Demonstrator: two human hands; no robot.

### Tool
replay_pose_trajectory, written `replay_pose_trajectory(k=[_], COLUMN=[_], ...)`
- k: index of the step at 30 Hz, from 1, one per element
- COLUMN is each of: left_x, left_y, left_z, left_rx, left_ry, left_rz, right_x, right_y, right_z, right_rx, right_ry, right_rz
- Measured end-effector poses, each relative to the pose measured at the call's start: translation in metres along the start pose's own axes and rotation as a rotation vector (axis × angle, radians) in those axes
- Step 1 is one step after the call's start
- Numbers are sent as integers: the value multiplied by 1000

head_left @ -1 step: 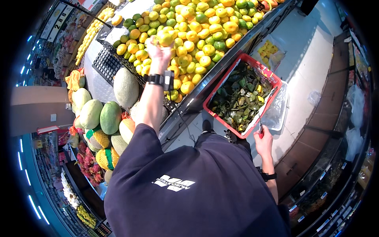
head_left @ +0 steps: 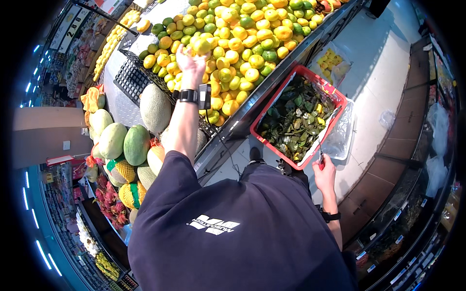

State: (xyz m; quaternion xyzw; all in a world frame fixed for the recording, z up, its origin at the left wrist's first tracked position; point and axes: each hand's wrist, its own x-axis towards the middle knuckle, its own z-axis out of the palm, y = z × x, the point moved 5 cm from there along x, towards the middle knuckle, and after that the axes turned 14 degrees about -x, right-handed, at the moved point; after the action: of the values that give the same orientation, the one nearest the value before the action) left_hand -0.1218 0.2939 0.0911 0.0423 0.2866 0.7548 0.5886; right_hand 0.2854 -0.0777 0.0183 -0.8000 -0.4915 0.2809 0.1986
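Note:
My left hand (head_left: 191, 65) is over the heap of green and yellow tangerines (head_left: 240, 43) on the display stand. Its fingers are spread, and one yellow-green tangerine (head_left: 201, 46) lies at the fingertips, not enclosed by them. Low on the right, my right hand (head_left: 325, 172) is closed around red-handled clippers (head_left: 321, 159), their tip pointing up along the rim of a red crate (head_left: 258, 134). Green leaves (head_left: 293, 114) fill the crate, with a few yellow bits among them. A black band with a small box and cable (head_left: 204, 97) is on my left wrist.
Melons (head_left: 136, 144) and a netted melon (head_left: 155, 107) stand to the left, next to a black plastic crate (head_left: 131, 80). A clear bag of yellow fruit (head_left: 331, 65) sits on the floor beyond the red crate. Dark shelving (head_left: 388, 169) runs along the right.
My left hand has shifted slightly to the left, and its fingers have loosened and spread beside the tangerine. The right hand with the clippers has stayed in place.

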Motion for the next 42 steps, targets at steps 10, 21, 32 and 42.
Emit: replay_pose_trajectory(k=[10, 21, 32, 42], left_x=[-46, -251, -321, -195], left_y=[-38, -338, -533, -509], left_z=[-9, -188, -117, -159], left_rx=[460, 737, 690, 1184], left_ry=[-229, 214, -260, -323], left_rz=[189, -906, -1221, -478], right_x=[-6, -11, -32, 3], right_y=[39, 99, 194, 237], right_z=[4, -26, -75, -91], right_rx=[25, 24, 45, 42], right_ry=[29, -19, 43, 64], right_rz=[58, 258, 442, 419])
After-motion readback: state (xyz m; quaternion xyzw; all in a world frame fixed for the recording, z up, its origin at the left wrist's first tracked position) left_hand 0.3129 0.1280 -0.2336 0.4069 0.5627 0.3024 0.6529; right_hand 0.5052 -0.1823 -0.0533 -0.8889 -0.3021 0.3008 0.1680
